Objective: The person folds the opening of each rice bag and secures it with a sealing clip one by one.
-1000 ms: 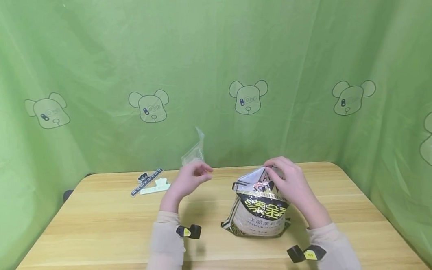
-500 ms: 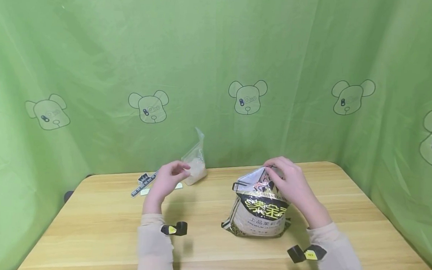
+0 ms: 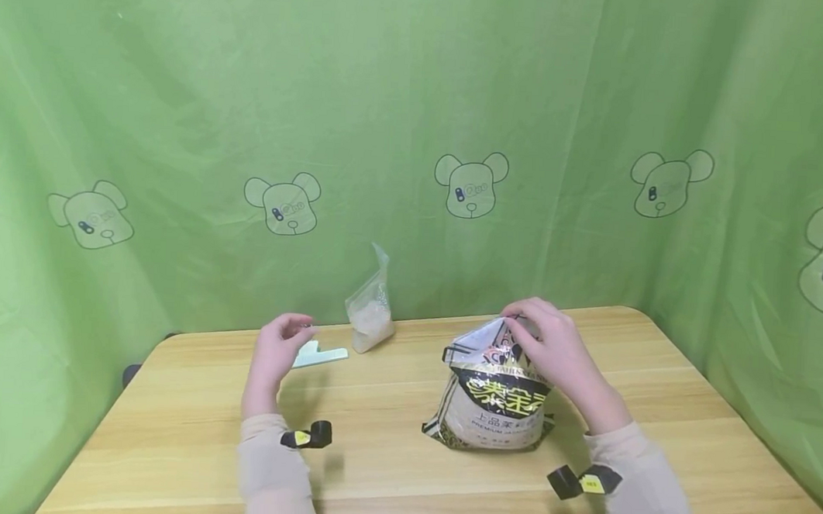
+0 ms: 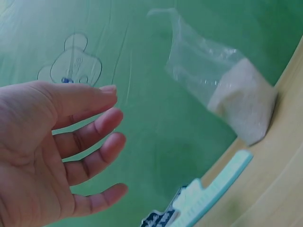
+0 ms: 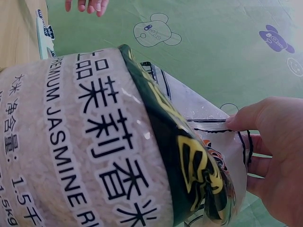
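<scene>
A printed bag of jasmine rice [image 3: 497, 417] stands on the table, its top folded over. My right hand [image 3: 550, 342] pinches the folded top, thumb in front, as the right wrist view also shows at the bag's edge. My left hand [image 3: 277, 351] is in the air above the far left of the table, fingers loosely bent and holding nothing. Close by it lies a mint-green bag clip [image 3: 325, 356]. In the left wrist view a dark patterned clip [image 4: 158, 218] shows beside the mint one; in the head view the hand hides it.
A clear plastic bag with some white rice [image 3: 371, 323] stands at the back edge of the wooden table [image 3: 386, 473]. A green curtain [image 3: 392, 93] with bear-like drawings hangs close behind and on both sides.
My left hand has moved left, from in front of the clear bag to over the clips, uncovering the rice in that bag. The right hand and the printed bag stay put.
</scene>
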### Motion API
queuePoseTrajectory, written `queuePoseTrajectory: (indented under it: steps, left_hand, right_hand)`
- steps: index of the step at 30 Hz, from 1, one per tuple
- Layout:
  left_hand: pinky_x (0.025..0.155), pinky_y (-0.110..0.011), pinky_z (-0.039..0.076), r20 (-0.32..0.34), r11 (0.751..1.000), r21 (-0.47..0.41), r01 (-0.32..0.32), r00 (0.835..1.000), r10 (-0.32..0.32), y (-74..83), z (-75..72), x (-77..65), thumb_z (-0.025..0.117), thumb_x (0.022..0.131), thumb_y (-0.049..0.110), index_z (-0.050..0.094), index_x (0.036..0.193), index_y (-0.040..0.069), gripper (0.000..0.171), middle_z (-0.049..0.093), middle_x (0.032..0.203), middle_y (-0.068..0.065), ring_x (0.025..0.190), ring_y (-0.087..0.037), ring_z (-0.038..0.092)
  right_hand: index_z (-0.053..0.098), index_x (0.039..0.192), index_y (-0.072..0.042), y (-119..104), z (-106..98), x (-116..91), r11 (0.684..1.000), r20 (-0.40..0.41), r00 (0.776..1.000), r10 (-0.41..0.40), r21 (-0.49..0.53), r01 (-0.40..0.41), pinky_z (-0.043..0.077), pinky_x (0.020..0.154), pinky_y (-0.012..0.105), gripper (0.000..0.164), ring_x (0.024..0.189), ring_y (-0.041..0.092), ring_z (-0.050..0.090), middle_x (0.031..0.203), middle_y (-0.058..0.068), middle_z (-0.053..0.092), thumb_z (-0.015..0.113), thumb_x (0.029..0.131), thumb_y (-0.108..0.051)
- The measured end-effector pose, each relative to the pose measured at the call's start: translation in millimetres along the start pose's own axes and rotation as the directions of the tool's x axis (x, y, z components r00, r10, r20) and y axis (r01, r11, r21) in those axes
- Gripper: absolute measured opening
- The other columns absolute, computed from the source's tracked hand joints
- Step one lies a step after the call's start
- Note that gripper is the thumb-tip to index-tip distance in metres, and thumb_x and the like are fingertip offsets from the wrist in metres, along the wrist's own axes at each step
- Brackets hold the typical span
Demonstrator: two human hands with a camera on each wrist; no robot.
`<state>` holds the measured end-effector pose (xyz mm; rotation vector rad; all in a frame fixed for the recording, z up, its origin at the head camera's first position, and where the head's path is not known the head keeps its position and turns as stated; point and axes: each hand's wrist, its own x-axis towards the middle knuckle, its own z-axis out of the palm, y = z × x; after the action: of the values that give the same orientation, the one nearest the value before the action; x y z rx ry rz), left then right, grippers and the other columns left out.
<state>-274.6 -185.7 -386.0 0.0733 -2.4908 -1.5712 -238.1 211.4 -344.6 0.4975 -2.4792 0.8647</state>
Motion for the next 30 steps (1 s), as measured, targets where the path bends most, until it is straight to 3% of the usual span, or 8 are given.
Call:
queuePoseTrajectory:
  steps: [3, 8, 16, 24, 27, 30]
  left_hand:
    - [0.086, -0.030, 0.048, -0.038, 0.999, 0.010, 0.033, 0.999, -0.033, -5.3, -5.1, -1.7, 0.062, 0.095, 0.019, 0.061, 0.123, 0.004, 0.032, 0.065, 0.118, -0.018, 0.106, -0.027, 0.060]
    - [0.096, -0.041, 0.046, -0.136, 0.998, 0.000, 0.068, 0.988, -0.067, -18.6, -11.3, -1.8, 0.061, 0.095, 0.018, 0.059, 0.123, 0.002, 0.033, 0.062, 0.121, -0.022, 0.111, -0.031, 0.058]
    - [0.106, -0.050, 0.040, -0.311, 0.988, -0.111, 0.104, 0.941, -0.134, -43.3, -15.6, 0.4, 0.061, 0.094, 0.015, 0.057, 0.125, 0.000, 0.035, 0.058, 0.126, -0.024, 0.118, -0.035, 0.052]
    - [0.108, -0.052, 0.034, -0.441, 0.989, -0.134, 0.058, 0.890, -0.112, -69.1, -15.8, 5.0, 0.064, 0.092, 0.013, 0.059, 0.123, -0.002, 0.035, 0.056, 0.128, -0.023, 0.122, -0.040, 0.047]
    - [0.109, -0.053, 0.033, -0.465, 0.990, -0.132, 0.052, 0.879, -0.108, -77.8, -19.3, 6.5, 0.065, 0.091, 0.013, 0.059, 0.124, -0.001, 0.036, 0.054, 0.131, -0.023, 0.124, -0.040, 0.045]
    - [0.112, -0.054, 0.030, -0.461, 0.988, -0.140, 0.061, 0.879, -0.120, -82.5, -22.7, 8.6, 0.066, 0.091, 0.015, 0.057, 0.128, 0.000, 0.040, 0.051, 0.136, -0.022, 0.128, -0.039, 0.041]
  right_hand:
    - [0.066, 0.108, -0.005, 1, 0, 0, 1.000, 0.001, 1.000, 0.000, 0.000, 0.000, 0.047, 0.097, 0.060, 0.016, 0.109, 0.037, 0.060, 0.113, 0.017, 0.067, 0.058, 0.096, -0.012]
    - [0.066, 0.107, -0.005, 2, 1, 0, 1.000, -0.005, 1.000, -0.002, 0.002, 0.002, 0.047, 0.097, 0.059, 0.016, 0.108, 0.036, 0.060, 0.111, 0.016, 0.067, 0.058, 0.096, -0.013]
    - [0.066, 0.108, -0.004, 2, 1, -1, 1.000, -0.002, 1.000, -0.001, 0.004, 0.001, 0.046, 0.097, 0.060, 0.016, 0.109, 0.037, 0.060, 0.112, 0.017, 0.067, 0.058, 0.096, -0.012]
    - [0.066, 0.107, -0.005, 1, 1, -1, 1.000, -0.004, 1.000, 0.002, 0.003, -0.002, 0.048, 0.096, 0.058, 0.016, 0.107, 0.036, 0.061, 0.111, 0.016, 0.068, 0.060, 0.095, -0.013]
    - [0.066, 0.106, -0.005, 1, 2, -1, 1.000, -0.004, 1.000, 0.000, 0.004, 0.000, 0.049, 0.095, 0.058, 0.015, 0.106, 0.036, 0.062, 0.110, 0.016, 0.068, 0.060, 0.095, -0.013]
    - [0.066, 0.107, -0.005, 1, 2, -1, 1.000, -0.002, 1.000, 0.003, 0.004, -0.003, 0.049, 0.095, 0.058, 0.016, 0.106, 0.035, 0.062, 0.110, 0.016, 0.068, 0.060, 0.095, -0.013]
